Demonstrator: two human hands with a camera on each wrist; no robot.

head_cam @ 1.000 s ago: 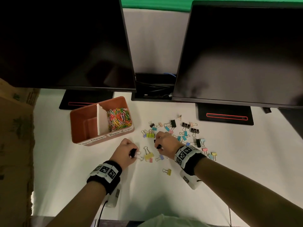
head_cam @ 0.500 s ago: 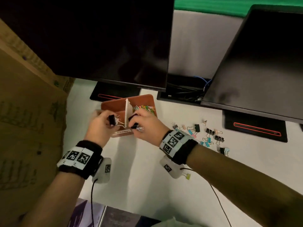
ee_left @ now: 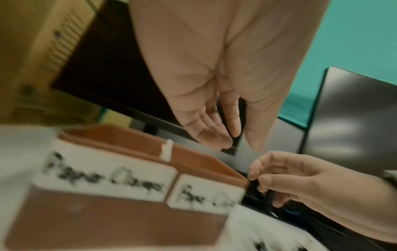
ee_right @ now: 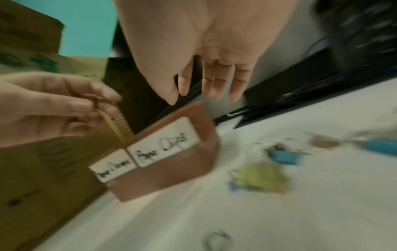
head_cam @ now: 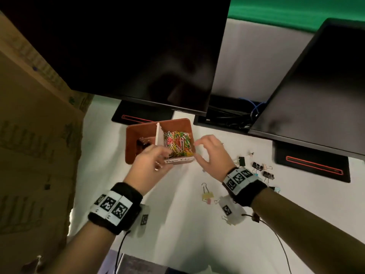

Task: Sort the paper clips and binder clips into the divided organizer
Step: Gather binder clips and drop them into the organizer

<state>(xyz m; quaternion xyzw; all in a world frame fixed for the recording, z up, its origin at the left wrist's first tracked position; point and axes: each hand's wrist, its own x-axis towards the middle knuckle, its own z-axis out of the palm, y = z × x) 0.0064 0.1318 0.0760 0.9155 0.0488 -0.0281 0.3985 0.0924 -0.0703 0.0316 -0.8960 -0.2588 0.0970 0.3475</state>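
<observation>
The brown divided organizer (head_cam: 130, 147) stands on the white desk. Its right compartment is full of coloured paper clips (head_cam: 177, 143); black binder clips (head_cam: 141, 144) lie in the left one. My left hand (head_cam: 162, 159) hovers over the organizer's front wall with straight fingers and nothing in it, as the left wrist view shows (ee_left: 238, 142). My right hand (head_cam: 196, 151) is spread open just right of the organizer and is empty (ee_right: 193, 98). Several binder clips remain on the desk: black ones (head_cam: 242, 161) to the right and a yellow one (head_cam: 207, 194) near my right wrist.
Two dark monitors (head_cam: 138, 46) (head_cam: 316, 95) overhang the back of the desk, on black stands (head_cam: 312, 165), with cables (head_cam: 233, 115) between them. A cardboard box (head_cam: 35, 155) walls off the left side. White labels (ee_left: 107, 178) mark the organizer's front.
Both hands carried black binder clips from the desk to the organizer. They have let go; the clips now lie in the left compartment, and the right hand has drawn off to the right.
</observation>
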